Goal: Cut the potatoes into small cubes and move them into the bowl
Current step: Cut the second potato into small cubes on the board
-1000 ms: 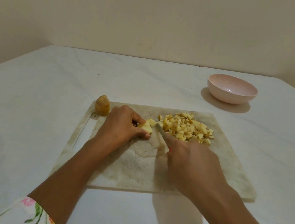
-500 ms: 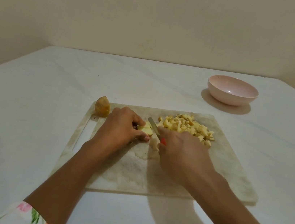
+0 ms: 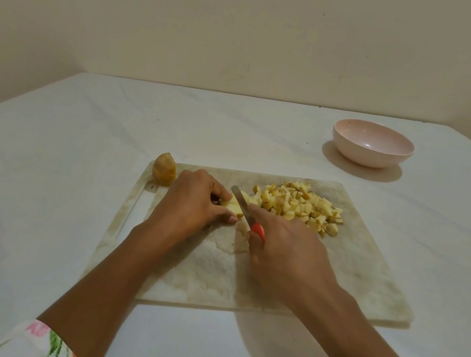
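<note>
Since half a second ago the knife point(image 3: 244, 206) has shifted slightly, its blade now lying across the potato piece point(image 3: 232, 206), and the right hand point(image 3: 287, 255) sits a little nearer the pile. That hand is closed around the red handle. The left hand point(image 3: 194, 203) pinches the pale, yellow piece at the board's point(image 3: 366, 272) centre. Cubes point(image 3: 300, 207) heap at 2 o'clock; an unpeeled chunk point(image 3: 164, 173) stands at 10 o'clock. The bowl point(image 3: 371, 147) sits well apart, further toward 2 o'clock.
</note>
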